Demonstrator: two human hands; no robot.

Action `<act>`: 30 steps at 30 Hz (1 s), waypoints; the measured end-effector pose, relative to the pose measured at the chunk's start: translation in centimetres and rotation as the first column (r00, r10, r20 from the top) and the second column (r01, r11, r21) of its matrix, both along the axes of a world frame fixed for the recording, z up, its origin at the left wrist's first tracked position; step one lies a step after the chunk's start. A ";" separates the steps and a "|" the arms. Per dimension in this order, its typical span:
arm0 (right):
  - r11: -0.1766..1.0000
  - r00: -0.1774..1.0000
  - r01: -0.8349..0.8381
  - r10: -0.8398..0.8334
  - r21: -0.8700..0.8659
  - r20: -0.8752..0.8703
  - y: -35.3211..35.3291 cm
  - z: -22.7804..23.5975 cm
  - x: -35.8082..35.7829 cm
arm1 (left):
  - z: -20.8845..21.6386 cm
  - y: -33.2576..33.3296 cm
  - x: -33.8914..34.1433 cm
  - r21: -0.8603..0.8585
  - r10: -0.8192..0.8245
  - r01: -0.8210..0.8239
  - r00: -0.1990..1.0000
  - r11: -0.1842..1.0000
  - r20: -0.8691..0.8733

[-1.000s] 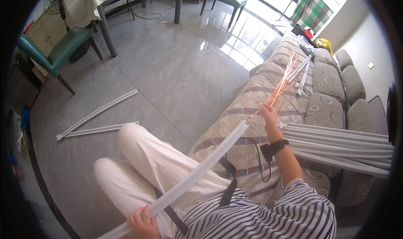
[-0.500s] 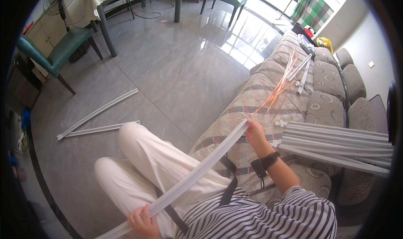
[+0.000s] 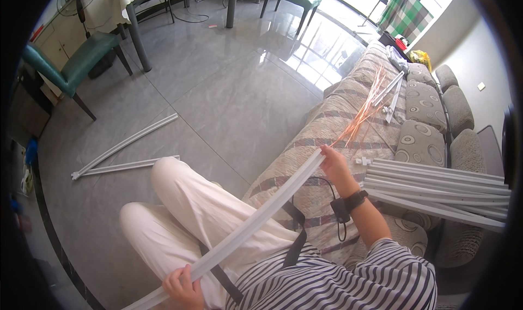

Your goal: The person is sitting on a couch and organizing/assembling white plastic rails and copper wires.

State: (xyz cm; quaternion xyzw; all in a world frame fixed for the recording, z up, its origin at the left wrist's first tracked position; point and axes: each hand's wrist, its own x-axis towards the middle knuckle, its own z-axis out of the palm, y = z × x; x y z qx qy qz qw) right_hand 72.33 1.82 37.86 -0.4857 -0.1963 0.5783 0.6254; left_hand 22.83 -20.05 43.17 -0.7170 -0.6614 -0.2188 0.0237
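A long white grooved rail (image 3: pixel 256 220) slants across my lap, from the lower left up to the sofa's edge. My left hand (image 3: pixel 183 288) is wrapped round its lower part, and the rail's near end runs out of view. At the far end, my right hand (image 3: pixel 333 163) pinches the rail's tip between its fingers. Just beyond those fingers begins a fanned bundle of thin copper-coloured rods (image 3: pixel 362 114), lying on the sofa cover. Whether my right fingers also touch a rod cannot be made out.
A stack of similar rails (image 3: pixel 436 187) lies on the sofa (image 3: pixel 289 160) at my right. Shorter white pieces (image 3: pixel 393 95) rest beyond the rods. Two joined rails (image 3: pixel 128 141) form a V on the tiled floor. Green chairs (image 3: pixel 71 70) and a table (image 3: pixel 133 37) stand at the back.
My right hand has shifted slightly up and away with the rail's tip, toward the copper-coloured rods. The black box hanging at my right wrist has swung, showing its cord. My left hand keeps its grip.
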 end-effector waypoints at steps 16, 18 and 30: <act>0.933 0.925 0.360 -0.358 0.009 0.124 4.1 -3.0 23.2 | 0.0 0.4 0.0 -0.045 -0.076 0.076 0.997 0.996 0.006; 0.933 0.925 0.361 -0.358 -0.001 0.126 4.5 -3.3 23.4 | 0.2 0.4 0.1 -0.035 -0.074 0.075 0.997 0.997 0.019; 0.992 1.000 -0.022 0.022 -0.120 -0.003 -2.6 -2.2 -0.4 | 0.4 0.5 0.2 -0.049 -0.053 0.051 0.998 0.998 -0.031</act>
